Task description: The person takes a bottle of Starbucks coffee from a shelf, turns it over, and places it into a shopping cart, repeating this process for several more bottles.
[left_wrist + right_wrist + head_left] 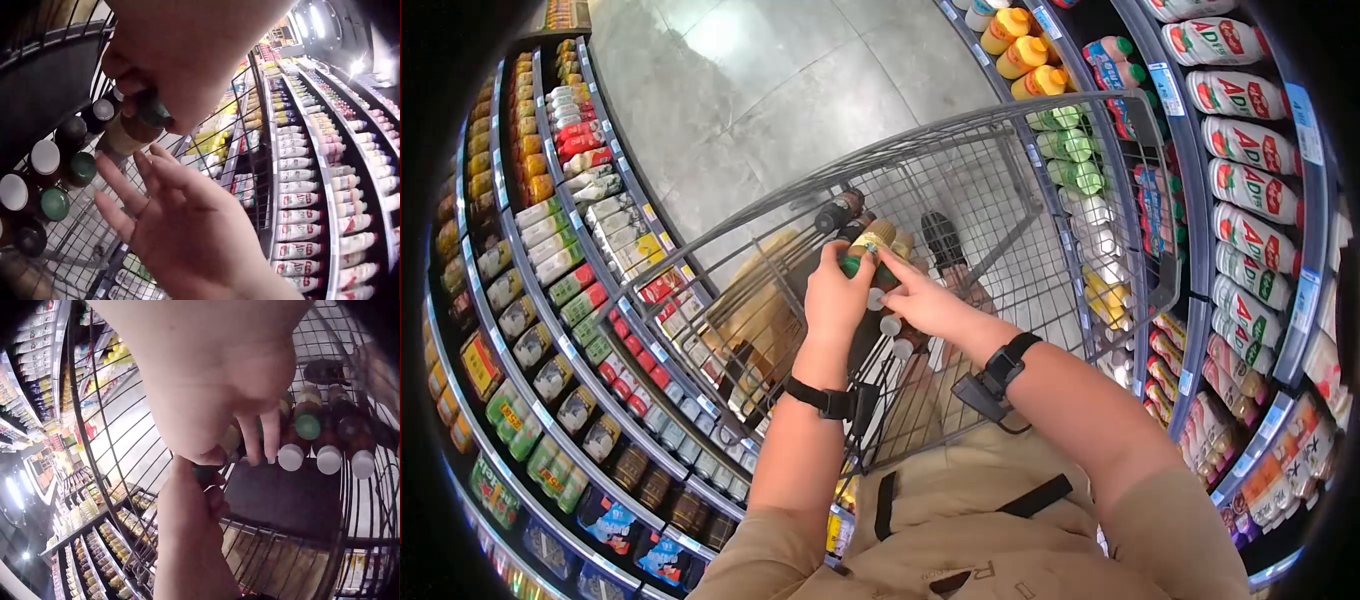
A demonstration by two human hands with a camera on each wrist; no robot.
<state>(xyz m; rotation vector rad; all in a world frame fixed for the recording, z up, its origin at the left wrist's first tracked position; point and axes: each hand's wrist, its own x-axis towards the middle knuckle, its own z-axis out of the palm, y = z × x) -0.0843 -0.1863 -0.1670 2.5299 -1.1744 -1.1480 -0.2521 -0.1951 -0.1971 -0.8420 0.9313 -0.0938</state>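
Observation:
My left hand (pixel 837 298) grips a bottle (pixel 874 238) with a dark green cap (pixel 152 109) and a pale yellow label, over the shopping cart. In the left wrist view its fingers curl round the cap end. Beside it, my right hand (pixel 930 300) has its fingers stretched out, the tips right at the bottle's side. Below both hands, several bottles stand in a row in the cart, some with white caps (pixel 290 457), others with green caps (pixel 307 426) or dark caps. My hands hide part of this row.
The grey wire cart (pixel 1000 118) surrounds the hands, with a brown cardboard-like piece (pixel 752 300) on its left. Drink shelves (pixel 550 250) line the left side; white bottles (pixel 1245 145) fill the right shelf. Grey tiled floor (pixel 800 80) lies ahead.

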